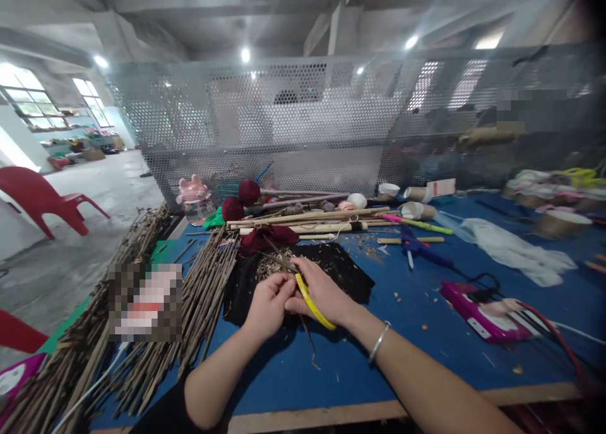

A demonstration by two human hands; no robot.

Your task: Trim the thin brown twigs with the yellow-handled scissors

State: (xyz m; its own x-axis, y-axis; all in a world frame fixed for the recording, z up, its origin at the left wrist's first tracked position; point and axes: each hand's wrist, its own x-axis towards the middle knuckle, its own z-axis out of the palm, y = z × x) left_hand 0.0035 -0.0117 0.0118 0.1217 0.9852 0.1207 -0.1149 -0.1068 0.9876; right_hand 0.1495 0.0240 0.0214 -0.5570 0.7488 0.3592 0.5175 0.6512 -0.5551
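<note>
Wrapped around a pair of scissors with yellow handles, my right hand is at the middle of the table. The scissors' metal blades point away from me, toward the upper left. Pressed close against it, my left hand pinches a thin brown twig, whose lower end hangs down below both hands. Under and behind the hands lies a black cloth with a heap of small cut twig bits on it. Dark red fabric lies at the cloth's far edge.
Bundles of long twigs cover the left of the blue table. A blue glue gun and a magenta power strip with cables lie on the right. Behind are rods, dark red yarn balls and a perforated metal screen.
</note>
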